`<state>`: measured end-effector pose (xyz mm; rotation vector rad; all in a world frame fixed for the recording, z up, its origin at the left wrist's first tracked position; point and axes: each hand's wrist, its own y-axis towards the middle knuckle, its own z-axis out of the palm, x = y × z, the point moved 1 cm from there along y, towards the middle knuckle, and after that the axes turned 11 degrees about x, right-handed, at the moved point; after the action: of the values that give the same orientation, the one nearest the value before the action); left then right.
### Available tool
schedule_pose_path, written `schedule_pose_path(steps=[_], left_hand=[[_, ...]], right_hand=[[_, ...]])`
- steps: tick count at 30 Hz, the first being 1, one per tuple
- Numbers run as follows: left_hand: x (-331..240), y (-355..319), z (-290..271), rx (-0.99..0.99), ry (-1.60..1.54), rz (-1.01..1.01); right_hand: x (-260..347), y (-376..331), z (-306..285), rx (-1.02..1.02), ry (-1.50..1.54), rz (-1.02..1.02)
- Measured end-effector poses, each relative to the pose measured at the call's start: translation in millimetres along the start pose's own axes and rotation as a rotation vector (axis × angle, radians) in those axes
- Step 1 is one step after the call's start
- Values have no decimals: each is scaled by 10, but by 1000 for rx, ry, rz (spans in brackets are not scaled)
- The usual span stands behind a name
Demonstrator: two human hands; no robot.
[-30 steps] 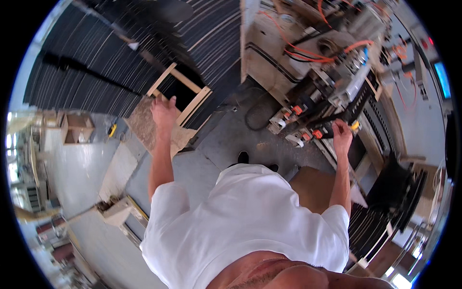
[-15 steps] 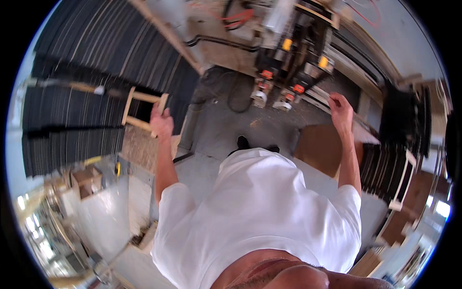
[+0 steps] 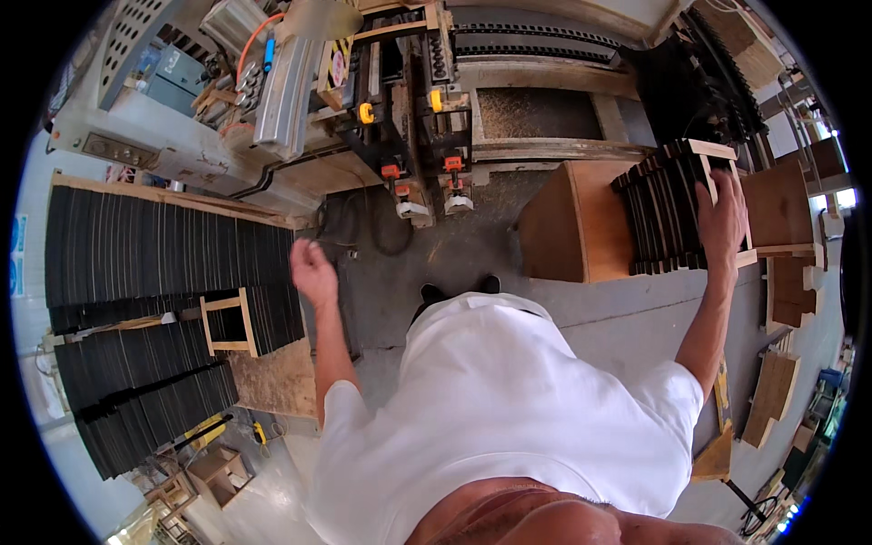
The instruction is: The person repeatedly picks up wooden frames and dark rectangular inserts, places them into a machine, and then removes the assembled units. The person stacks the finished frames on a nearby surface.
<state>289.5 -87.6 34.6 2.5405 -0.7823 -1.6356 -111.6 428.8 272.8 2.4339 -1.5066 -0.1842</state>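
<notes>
My right hand lies over the end of a stack of black-edged panels, with thumb and fingers spread apart. It is over a pale wooden frame on top of that stack; whether it touches is hard to tell. To the left, my left hand hangs in the air with loosely bent fingers and nothing in it. Beyond it, another small pale wooden frame rests against a long row of black-edged panels.
A machine with orange-and-black clamps stands ahead of me. The right stack sits beside a brown wooden box. A bare board lies by the left rows. Black cable chains run along the machine's far side.
My left hand has come off the small wooden frame at the left, which stays there. My right hand has moved right to the panel stack, and my view has turned right.
</notes>
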Motion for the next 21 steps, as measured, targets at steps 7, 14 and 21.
schedule_pose_path(steps=[7,14,21], left_hand=[[-947,552,1472,446,-262,-66],[-1128,1543,2608,672,-405,-222],[-1211,2718,3302,597,-748,-526]], right_hand=[[-477,-458,124,93,279,246],[-441,-304,126,47,371,366],[-27,-139,-161,-140,520,306]])
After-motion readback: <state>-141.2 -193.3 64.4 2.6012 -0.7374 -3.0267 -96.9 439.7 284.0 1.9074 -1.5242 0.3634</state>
